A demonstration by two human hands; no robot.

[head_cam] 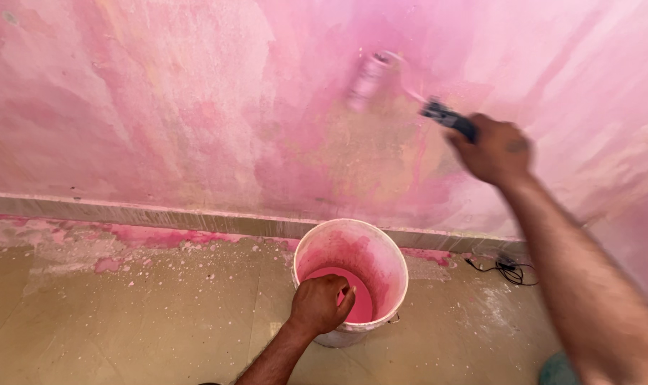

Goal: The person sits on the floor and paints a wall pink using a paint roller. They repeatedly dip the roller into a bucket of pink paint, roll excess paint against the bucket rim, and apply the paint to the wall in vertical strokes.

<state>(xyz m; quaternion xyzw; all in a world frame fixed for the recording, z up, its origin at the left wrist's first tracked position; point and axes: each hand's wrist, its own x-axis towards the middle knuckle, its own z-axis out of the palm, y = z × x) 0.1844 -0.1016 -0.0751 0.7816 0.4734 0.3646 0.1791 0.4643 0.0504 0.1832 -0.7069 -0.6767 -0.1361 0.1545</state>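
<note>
Soft, even daylight is spread across the scene; the roller (370, 78) and right hand (493, 148) are motion-blurred.

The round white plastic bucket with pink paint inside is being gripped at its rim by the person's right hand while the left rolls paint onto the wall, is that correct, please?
Not quite: the hands are swapped. In the head view the left hand grips the rim of the round white plastic bucket with pink paint inside, while the right hand holds the dark-handled paint roller against the pink-streaked wall.
</note>
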